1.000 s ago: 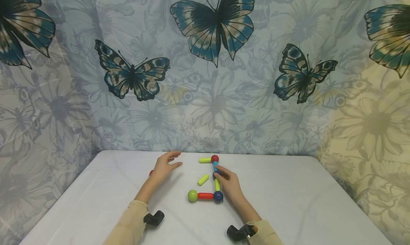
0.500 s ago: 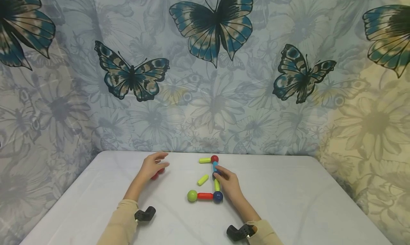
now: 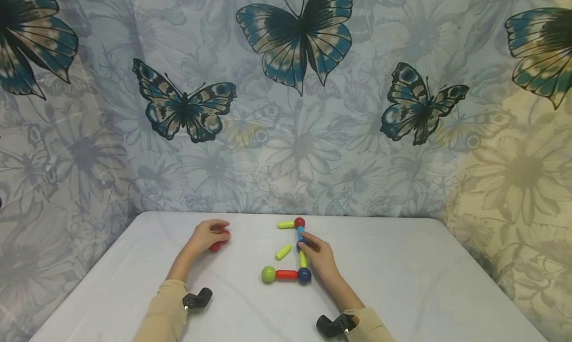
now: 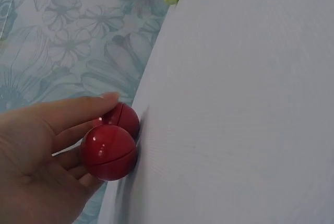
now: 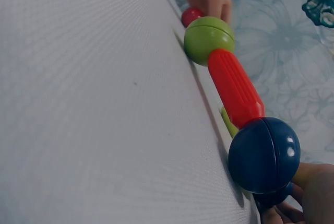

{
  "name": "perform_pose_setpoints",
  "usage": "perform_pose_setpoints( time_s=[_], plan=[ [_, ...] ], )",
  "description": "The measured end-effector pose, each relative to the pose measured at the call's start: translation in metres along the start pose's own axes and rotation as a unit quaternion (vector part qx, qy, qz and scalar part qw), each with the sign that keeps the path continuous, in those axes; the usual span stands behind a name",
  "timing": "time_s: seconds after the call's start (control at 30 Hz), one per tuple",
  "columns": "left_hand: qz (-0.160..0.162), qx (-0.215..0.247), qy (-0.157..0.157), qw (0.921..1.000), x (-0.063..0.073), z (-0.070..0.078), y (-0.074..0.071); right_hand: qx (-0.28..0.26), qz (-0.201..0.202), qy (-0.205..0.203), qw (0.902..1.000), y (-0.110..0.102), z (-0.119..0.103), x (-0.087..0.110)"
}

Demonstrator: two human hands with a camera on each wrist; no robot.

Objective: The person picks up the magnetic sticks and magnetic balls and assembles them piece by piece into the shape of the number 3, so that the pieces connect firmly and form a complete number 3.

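Note:
At the left of the table, my left hand (image 3: 203, 237) has its thumb and fingers curled about a red ball (image 4: 129, 118). A second red ball (image 4: 109, 153) sits right beside it, close to the palm. My right hand (image 3: 322, 257) pinches the middle dark blue ball (image 3: 301, 244) of a joined chain of rods and balls. From that ball a light blue rod (image 3: 300, 231) runs back to a red ball (image 3: 300, 223) with a yellow-green rod (image 3: 285, 225). Towards the front, another yellow-green rod (image 3: 303, 258) meets a dark blue ball (image 3: 304, 275), a red rod (image 3: 286, 274) and a green ball (image 3: 268, 274).
A loose yellow-green rod (image 3: 283, 252) lies inside the bend of the chain. White cloth covers the table (image 3: 402, 282), whose back edge meets a butterfly-print curtain (image 3: 304, 178).
My left hand has moved left and slightly towards me, and its fingers have closed round a red ball. The right hand stays on the dark blue ball.

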State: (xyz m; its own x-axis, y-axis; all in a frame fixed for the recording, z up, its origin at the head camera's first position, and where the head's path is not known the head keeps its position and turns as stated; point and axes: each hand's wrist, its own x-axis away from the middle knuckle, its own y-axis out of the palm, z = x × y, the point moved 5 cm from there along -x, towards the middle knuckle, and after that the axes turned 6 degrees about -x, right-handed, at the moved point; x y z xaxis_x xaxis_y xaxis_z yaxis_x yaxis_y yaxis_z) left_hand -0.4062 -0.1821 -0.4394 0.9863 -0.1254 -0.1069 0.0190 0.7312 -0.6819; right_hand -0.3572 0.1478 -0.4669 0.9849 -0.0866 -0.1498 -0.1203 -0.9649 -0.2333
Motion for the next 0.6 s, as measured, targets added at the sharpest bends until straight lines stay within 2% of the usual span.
perform_pose_setpoints(
  time_s=[0.27,0.6],
  plan=[
    [0.003,-0.028,0.000,0.9996,0.0014,-0.0029,-0.0028,0.003,-0.001,0.005,1.0000,0.0005,0.0011,0.0000],
    [0.006,-0.025,-0.009,0.9996,0.0021,-0.0034,-0.0035,-0.007,-0.002,0.003,1.0000,0.0007,0.0017,-0.0008]
  ],
)
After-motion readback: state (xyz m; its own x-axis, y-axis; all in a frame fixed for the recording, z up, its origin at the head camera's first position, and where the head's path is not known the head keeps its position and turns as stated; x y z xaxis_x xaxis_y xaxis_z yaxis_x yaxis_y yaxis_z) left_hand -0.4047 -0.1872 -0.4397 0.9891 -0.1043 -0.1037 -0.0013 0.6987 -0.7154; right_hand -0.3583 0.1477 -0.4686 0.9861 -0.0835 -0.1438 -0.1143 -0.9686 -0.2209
